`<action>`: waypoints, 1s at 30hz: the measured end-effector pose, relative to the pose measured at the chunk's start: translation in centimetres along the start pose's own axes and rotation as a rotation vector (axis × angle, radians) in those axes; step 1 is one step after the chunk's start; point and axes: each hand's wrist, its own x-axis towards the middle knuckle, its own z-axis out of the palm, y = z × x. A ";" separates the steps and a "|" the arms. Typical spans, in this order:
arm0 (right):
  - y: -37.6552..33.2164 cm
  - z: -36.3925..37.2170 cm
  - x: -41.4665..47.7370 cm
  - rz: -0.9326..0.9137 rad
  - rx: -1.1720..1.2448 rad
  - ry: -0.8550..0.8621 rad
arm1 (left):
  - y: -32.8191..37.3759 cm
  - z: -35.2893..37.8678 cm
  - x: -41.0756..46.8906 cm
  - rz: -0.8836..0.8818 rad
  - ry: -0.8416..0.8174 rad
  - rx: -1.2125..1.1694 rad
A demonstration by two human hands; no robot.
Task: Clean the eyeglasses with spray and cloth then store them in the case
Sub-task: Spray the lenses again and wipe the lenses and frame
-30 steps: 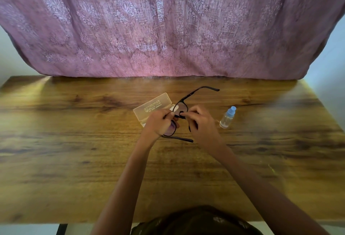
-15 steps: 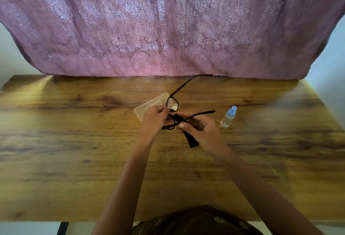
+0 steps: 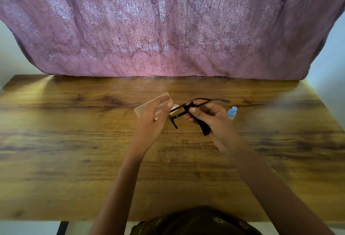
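R hand (image 3: 211, 117) pinches glasses (image 3: 176, 116) + cloth (image 3: 204, 130); L hand (image 3: 151, 118) spread, loose alongside. Frame's prob light, fragile: grip temples, not lenses.

Black-framed glasses (image 3: 176, 116), a small white mark on the frame, and a black cloth (image 3: 205, 129) stand out against a warm brown wood-grain surface (image 3: 74, 160) streaked with darker bands and knots. A translucent cream case (image 3: 145, 104) and a clear bottle (image 3: 231, 116) with a light blue cap add paler tones. A mauve-pink drape (image 3: 168, 29) shows a pale, repeating floral damask motif, flanked by whitish-blue wall (image 3: 11, 51). A dark garment (image 3: 196, 219) bears small pale figures.
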 end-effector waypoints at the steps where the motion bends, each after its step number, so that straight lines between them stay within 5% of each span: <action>1: -0.1 -0.1 0.1 0.021 0.019 0.010 | 0.3 -0.1 -0.3 0.068 -0.071 -0.032; 4: -0.5 -0.3 0.2 0.046 0.048 0.020 | 0.8 -0.2 -0.8 0.213 -0.182 -0.014; 8: -0.6 -0.2 0.2 0.010 -0.004 0.056 | 1.1 0.3 -0.7 0.314 -0.049 0.053; 14: 0.1 -0.8 -1.3 -0.080 -0.411 0.186 | 1.7 0.3 -0.5 0.277 0.023 0.124; 22: -1.1 1.4 -2.2 -0.724 -0.915 0.261 | 2.1 0.6 -0.4 0.283 -0.026 0.183; 30: -0.5 1.3 0.2 -0.895 -1.266 0.057 | 2.3 0.6 -0.3 0.328 0.017 0.196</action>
